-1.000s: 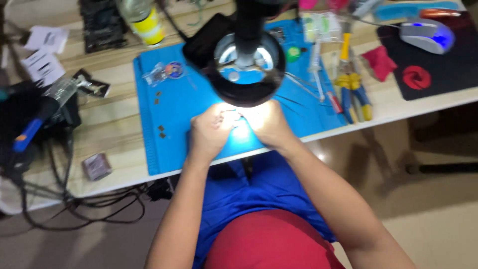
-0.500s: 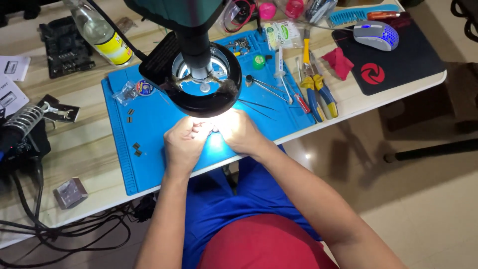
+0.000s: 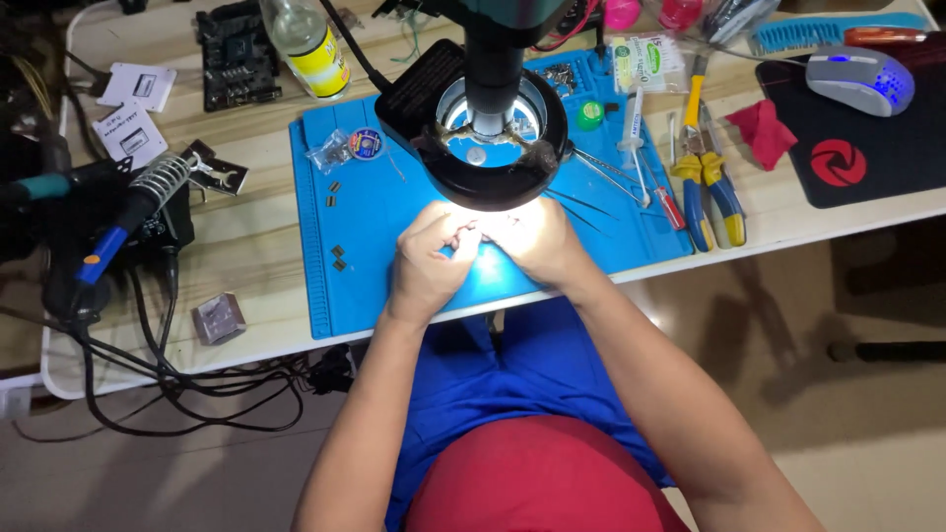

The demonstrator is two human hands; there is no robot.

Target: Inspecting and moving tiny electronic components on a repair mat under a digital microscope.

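Your left hand [image 3: 426, 264] and right hand [image 3: 537, 241] meet fingertip to fingertip on the blue work mat [image 3: 394, 227], directly under the lit ring lamp of the microscope [image 3: 490, 138]. Whatever small part sits between your fingertips is washed out by the glare; I cannot tell its shape or colour, nor whether either hand is clamped on it. The fingers of both hands are curled inward and drawn together. Count on the mat: four small dark chips [image 3: 335, 222] lie left of your left hand, in two pairs, well apart from it. One clear plastic bag [image 3: 327, 156] and one round solder reel [image 3: 367, 143] rest at the far left of the mat. Two pliers [image 3: 708, 192] with blue and yellow grips lie to the right. On the bench [image 3: 246, 256], one soldering iron [image 3: 108, 236] rests far left, and one computer mouse [image 3: 859, 79] far right.
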